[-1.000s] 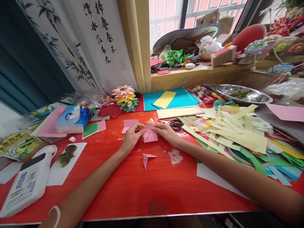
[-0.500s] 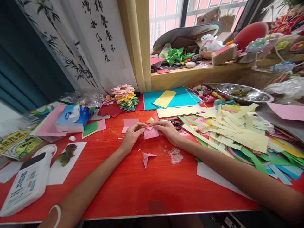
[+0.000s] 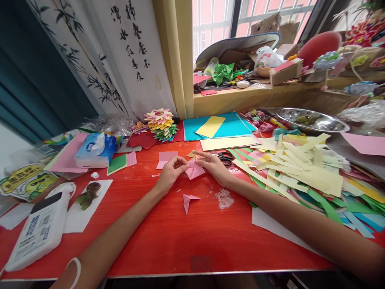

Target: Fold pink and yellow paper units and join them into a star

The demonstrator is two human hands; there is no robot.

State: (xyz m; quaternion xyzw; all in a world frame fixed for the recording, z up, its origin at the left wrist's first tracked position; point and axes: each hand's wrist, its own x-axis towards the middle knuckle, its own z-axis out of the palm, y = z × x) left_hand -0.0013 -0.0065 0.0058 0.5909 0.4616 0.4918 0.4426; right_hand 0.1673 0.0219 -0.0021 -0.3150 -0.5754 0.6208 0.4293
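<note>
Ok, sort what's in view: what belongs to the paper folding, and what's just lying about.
Likely part of the job:
pink paper between left hand and right hand
folded pink piece
pink sheet beyond the left hand

Apparently just lying about:
tissue pack
metal dish
white box

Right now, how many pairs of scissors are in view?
1: the black-handled scissors, lying just beyond the right hand. Others could be hidden under the paper strips.

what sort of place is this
Probably a papercraft corner by a window, perhaps at home: the left hand and right hand hold folded pink paper, scissors lie nearby, and cut paper strips are heaped on the red table.
</note>
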